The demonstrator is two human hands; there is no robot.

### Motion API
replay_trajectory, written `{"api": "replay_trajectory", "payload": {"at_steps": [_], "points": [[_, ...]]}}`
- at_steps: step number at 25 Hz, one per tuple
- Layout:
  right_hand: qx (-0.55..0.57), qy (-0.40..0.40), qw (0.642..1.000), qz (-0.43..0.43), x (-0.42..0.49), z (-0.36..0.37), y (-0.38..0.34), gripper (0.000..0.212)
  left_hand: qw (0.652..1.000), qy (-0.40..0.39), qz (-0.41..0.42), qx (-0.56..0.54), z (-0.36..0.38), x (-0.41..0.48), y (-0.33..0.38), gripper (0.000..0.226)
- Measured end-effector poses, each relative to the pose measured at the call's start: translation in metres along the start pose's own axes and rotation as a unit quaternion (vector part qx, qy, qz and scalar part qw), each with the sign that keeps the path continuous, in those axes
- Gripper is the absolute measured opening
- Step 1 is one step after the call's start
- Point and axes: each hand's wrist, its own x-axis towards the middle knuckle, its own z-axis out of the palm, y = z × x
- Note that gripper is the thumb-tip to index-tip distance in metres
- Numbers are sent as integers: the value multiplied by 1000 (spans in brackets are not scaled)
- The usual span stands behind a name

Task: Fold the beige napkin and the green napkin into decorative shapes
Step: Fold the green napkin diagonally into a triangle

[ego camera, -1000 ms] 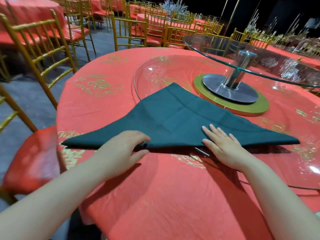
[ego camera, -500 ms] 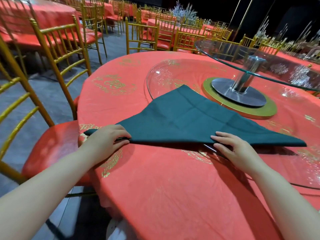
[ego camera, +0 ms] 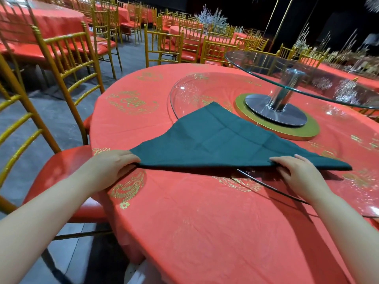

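The left hand (ego camera: pixel 111 168) closes thumb and fingers on the left corner of the green napkin (ego camera: pixel 221 144), at about 9 o'clock of the cloth. The right hand (ego camera: pixel 295 173) lies near the right end of the long folded edge, at about 4 o'clock, fingers half curled with the tips at the hem; it seems to pinch the edge, though the grip itself is hidden under the fingers. The napkin lies as a flat triangle on the red tablecloth (ego camera: pixel 205 222), its apex pointing to 12 o'clock and resting on the lower glass plate (ego camera: pixel 184 93), near the gold ring of the turntable base (ego camera: pixel 276 113). The right tip goes out past the right hand. The beige napkin is not in view. I judge the step in hand is the first folds of the green napkin, with the diagonal fold already done. The next move probably calls for turning the long edge upward evenly, both hands together, so the band keeps one width and the cloth does not slide on the glass.
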Motion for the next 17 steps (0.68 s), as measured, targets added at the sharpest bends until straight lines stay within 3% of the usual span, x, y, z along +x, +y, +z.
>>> {"api": "replay_trajectory", "payload": {"at_steps": [3,7,13,17], "points": [[10,-2,999,31,3,-4,5,19,1000,15,3,-11,-2,1,-1,33],[-49,50,996,-54,-14,-19,3,13,999,45,-6,-17,-5,-1,-8,31],[-60,54,985,-153,-84,-65,-21,47,999,39,14,-32,-6,-26,-15,23],[-45,22,980,-194,-129,-67,-48,27,999,43,21,-24,-13,-32,-17,29]]}}
